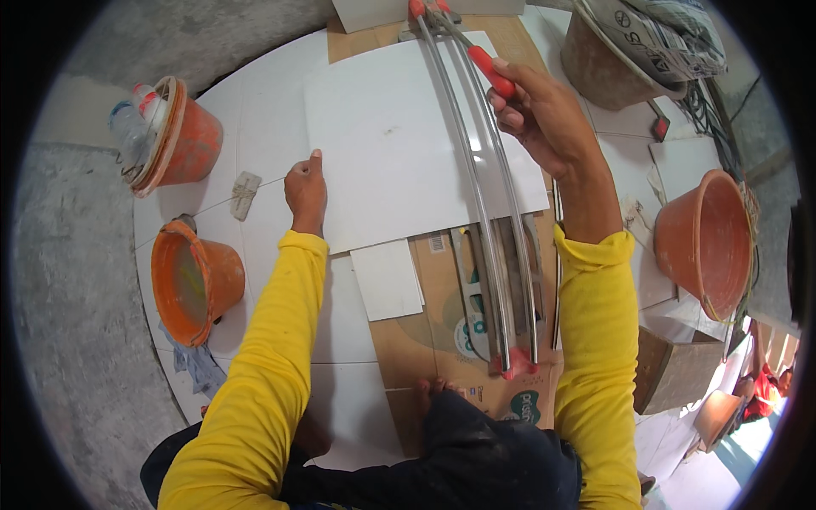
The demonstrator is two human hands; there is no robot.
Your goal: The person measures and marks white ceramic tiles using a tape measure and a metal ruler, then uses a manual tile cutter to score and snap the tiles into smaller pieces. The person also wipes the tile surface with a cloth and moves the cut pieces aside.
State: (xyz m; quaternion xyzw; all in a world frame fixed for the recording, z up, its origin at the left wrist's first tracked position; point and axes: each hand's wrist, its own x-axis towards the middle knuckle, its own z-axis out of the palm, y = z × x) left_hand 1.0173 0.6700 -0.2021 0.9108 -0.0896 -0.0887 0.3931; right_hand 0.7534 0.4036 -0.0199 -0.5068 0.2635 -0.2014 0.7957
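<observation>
A large white tile (387, 161) lies across a manual tile cutter, under its two long metal rails (467, 153). My left hand (306, 192) is closed at the tile's left edge, thumb up, the other fingers curled and partly hidden. My right hand (544, 110) grips the red handle (493, 73) of the tile cutter near the far end of the rails. The cutter's near end, with a red foot (518, 364), rests on flattened cardboard (438, 348). Below the tile's near edge lies a smaller white tile piece (385, 279).
At left stand an orange bucket of murky water (229, 280) and a red bucket with plastic bottles (204, 140). Right are a terracotta-coloured tub (671, 229), a wooden box (659, 374) and a grey tub (582, 64) with a sack. A grey block (246, 195) lies left of my hand.
</observation>
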